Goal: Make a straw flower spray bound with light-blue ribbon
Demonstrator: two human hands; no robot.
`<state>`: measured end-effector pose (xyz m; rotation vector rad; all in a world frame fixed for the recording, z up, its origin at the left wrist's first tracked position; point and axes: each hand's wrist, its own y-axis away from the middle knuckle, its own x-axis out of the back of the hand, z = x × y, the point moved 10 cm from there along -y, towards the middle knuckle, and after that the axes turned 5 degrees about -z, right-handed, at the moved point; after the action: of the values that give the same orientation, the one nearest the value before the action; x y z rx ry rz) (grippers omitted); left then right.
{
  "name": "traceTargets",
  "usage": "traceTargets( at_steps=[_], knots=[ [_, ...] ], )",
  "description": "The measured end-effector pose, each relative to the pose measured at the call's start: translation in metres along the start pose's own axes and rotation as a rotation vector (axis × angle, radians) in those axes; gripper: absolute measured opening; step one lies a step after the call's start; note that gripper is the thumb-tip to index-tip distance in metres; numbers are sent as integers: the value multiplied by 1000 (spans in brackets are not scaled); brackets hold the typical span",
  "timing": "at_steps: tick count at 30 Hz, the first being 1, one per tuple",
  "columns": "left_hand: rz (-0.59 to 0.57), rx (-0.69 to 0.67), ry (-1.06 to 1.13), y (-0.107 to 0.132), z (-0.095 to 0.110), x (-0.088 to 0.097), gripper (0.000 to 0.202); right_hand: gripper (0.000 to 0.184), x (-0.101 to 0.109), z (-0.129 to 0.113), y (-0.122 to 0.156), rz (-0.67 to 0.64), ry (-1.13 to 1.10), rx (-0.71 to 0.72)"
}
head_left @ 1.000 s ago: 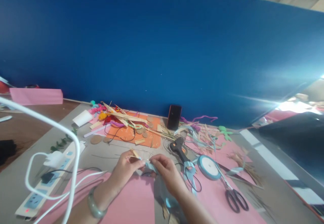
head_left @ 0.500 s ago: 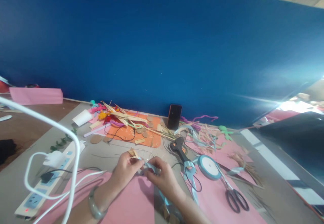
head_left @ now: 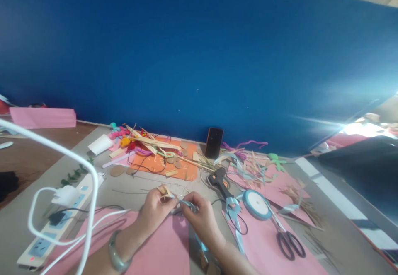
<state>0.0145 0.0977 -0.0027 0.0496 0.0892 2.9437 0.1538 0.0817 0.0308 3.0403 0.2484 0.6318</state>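
Over the pink paper [head_left: 161,246], my left hand [head_left: 154,208] is closed around a tan straw-like piece [head_left: 164,190], with a bracelet on that wrist. My right hand [head_left: 199,213] pinches a light blue ribbon [head_left: 189,204], which runs across to the left fingertips. The two hands nearly meet, and the fingers hide how ribbon and tan piece join. Just right of my right hand lies a black glue gun [head_left: 221,183]. Beyond it are a ribbon spool [head_left: 257,204] and dark-handled scissors [head_left: 290,245].
A white power strip [head_left: 59,221] with plugged-in cables is at left, and a thick white cable [head_left: 93,192] arches in front. A phone [head_left: 214,142] leans on the blue wall [head_left: 186,59]. Straw strips and pipe cleaners cover an orange sheet [head_left: 186,173]; more scraps lie at right.
My right fingers have shifted slightly along the blue ribbon, which now curves in a loop by them. My left hand keeps its hold almost unmoved.
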Motion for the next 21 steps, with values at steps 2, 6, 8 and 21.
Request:
traceTargets(
  at_steps=[2, 6, 8, 21],
  knots=[
    [-19, 3, 25, 0, -1, -2, 19, 12, 1, 0, 0, 8, 1, 0],
    [-35, 2, 44, 1, 0, -4, 21, 12, 3, -3, 1, 40, 53, 14],
    [-32, 9, 30, 1, 0, -3, 21, 12, 5, -5, 3, 71, 106, 47],
    [5, 82, 36, 3, 6, -2, 32, 10, -2, -32, 21, 174, 346, 474]
  ],
)
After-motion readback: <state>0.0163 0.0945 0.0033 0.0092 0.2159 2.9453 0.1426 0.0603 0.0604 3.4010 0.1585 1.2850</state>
